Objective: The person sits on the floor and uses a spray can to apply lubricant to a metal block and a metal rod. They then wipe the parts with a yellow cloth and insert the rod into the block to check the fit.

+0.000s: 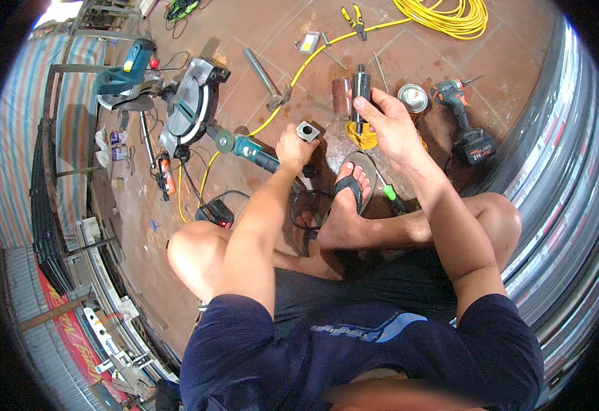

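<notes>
In my left hand [291, 148] is a small grey metal block [307, 131] with a round hole, its holed face turned up. My right hand [390, 122] grips a dark metal cylinder [361, 89] with a narrower shaft at each end, held upright. Just beyond it on the floor stands a rusty brown pipe piece [341, 97]. A yellow cloth [362, 137] lies beneath the cylinder, and an open round tin [412, 98] is to the right of my right hand. The two held parts are apart.
A cordless drill [458, 113] lies at the right, an angle grinder [251, 151] at the left. Further left stands a mitre saw [190, 103]. A hammer [265, 79], pliers [355, 24] and a yellow hose [313, 58] lie ahead. A green-handled screwdriver [392, 195] is near my foot.
</notes>
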`<state>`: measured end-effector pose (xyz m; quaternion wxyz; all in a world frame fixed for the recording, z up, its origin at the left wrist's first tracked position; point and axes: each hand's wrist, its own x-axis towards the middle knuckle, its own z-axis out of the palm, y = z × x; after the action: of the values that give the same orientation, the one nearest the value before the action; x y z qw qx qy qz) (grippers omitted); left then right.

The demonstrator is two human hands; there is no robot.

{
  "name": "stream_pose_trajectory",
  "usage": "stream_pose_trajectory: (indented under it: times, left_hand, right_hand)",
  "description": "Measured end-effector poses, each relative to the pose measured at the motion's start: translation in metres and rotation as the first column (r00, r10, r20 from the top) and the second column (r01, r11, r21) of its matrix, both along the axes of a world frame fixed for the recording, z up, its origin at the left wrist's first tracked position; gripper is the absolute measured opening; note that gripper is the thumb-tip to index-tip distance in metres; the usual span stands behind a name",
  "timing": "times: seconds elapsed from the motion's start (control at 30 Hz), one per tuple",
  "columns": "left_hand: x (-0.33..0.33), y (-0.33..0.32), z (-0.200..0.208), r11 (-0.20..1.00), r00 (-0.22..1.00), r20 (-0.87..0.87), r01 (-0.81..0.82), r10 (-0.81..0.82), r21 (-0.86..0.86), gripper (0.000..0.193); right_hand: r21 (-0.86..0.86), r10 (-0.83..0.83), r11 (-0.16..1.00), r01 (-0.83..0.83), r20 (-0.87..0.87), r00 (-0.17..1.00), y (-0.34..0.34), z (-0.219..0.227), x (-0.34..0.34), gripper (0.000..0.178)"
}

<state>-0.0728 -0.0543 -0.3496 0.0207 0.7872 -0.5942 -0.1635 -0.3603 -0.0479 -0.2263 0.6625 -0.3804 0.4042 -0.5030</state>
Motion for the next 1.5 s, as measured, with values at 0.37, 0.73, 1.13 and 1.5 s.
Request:
stream_pose_trajectory:
  times: [0.37,0.73,1.13,1.5]
  left_hand:
    - [-0.022,0.002,0.245,0.748,0.784,-0.021,0.584,-0.621,-0.317,0.050]
    - [-0.050,0.070,0.322,0.891,0.825,-0.335,0.425,-0.455,-0.161,0.052]
    - [-0.043,0.062,0.307,0.825,0.765,-0.309,0.523,-0.565,-0.214,0.051]
    - [-0.046,0.057,0.305,0.806,0.762,-0.261,0.564,-0.592,-0.182,0.053]
  right_hand:
    - [-0.217,-0.102,0.968,0.130,0.135,0.986,0.007,0.053,-0.008,0.046]
    - [-0.275,0.129,0.960,-0.058,0.247,0.961,0.051,0.110,-0.002,0.042]
    - [-0.169,0.214,0.967,-0.190,0.135,0.968,0.051,0.097,0.009,0.043]
    - [-0.206,0.251,0.947,-0.248,-0.012,0.968,0.043,0.096,0.001,0.044]
